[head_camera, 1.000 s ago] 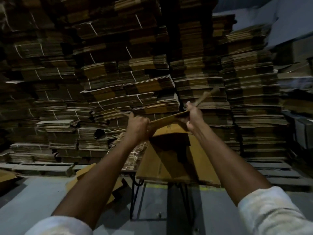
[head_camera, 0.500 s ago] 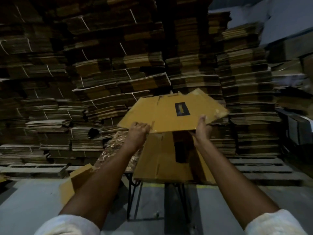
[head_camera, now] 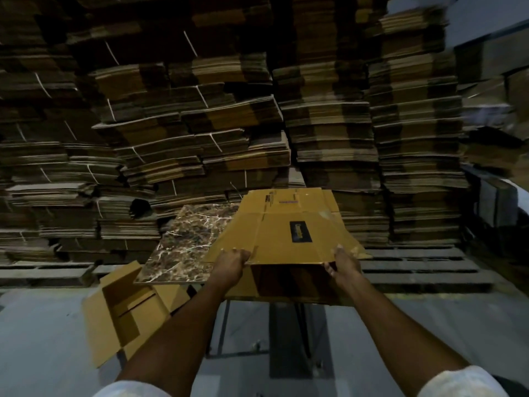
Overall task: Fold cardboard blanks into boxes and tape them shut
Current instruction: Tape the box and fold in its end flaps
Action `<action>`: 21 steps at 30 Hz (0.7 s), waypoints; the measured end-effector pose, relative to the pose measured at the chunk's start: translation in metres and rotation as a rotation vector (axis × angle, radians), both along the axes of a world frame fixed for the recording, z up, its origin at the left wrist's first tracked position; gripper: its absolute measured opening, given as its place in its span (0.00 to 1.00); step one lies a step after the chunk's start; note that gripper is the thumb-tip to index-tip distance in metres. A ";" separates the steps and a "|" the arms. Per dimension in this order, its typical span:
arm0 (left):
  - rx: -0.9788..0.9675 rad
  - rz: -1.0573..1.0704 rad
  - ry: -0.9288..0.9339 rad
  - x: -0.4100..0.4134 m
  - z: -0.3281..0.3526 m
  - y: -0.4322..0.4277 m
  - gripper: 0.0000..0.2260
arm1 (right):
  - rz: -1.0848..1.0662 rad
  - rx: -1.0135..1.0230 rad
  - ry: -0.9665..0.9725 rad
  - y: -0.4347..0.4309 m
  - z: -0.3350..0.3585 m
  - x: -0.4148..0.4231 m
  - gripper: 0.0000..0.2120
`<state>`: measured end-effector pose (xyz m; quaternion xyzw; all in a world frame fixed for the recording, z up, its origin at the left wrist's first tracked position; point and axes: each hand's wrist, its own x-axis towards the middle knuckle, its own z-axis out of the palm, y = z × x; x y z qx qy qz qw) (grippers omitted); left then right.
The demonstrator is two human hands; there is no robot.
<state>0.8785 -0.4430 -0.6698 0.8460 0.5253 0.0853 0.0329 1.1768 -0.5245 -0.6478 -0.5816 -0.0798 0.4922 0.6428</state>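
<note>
Over one table (head_camera: 186, 247), left hand (head_camera: 229, 263), right hand (head_camera: 345, 263) grip seemingly one blank (head_camera: 286, 233).

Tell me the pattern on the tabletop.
The tabletop is dark brown marble with pale veins, seen in the head view.

A: How do the arms lie?
B: The left forearm (head_camera: 177, 333) and right forearm (head_camera: 400, 325) both reach forward, bare beyond the white sleeves (head_camera: 461, 382), and draw closer toward the wrists.
A: And the left hand (head_camera: 230, 263)?
B: Its back is up and its fingers curl over the near edge of the cardboard blank (head_camera: 286, 233), gripping it.
A: The right hand (head_camera: 345, 263)?
B: It is level with the left and apart from it, pinching the same edge with fingertips on top and thumb underneath.
</note>
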 end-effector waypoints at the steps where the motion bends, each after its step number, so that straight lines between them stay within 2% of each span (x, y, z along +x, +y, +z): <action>1: -0.006 0.007 0.088 0.002 0.002 0.007 0.19 | 0.020 0.031 0.045 0.005 0.001 0.005 0.04; 5: -0.138 0.092 0.257 0.003 -0.015 0.032 0.21 | 0.137 0.028 0.158 0.018 -0.023 0.023 0.14; 8: -0.222 0.099 0.316 0.006 -0.038 0.039 0.23 | 0.121 -0.098 0.143 0.026 -0.061 0.023 0.14; 12: -0.348 0.090 0.345 0.003 -0.081 0.042 0.28 | 0.096 -0.240 0.032 0.034 -0.125 0.024 0.06; 16: -0.353 0.077 0.301 -0.005 -0.124 0.039 0.30 | 0.022 -0.295 0.017 0.037 -0.168 0.025 0.09; 18: -0.345 0.065 0.272 -0.006 -0.140 0.039 0.30 | 0.013 -0.359 -0.058 0.032 -0.171 0.020 0.11; 21: -0.367 0.047 0.272 -0.009 -0.162 0.039 0.31 | 0.031 -0.476 -0.273 0.024 -0.176 0.013 0.10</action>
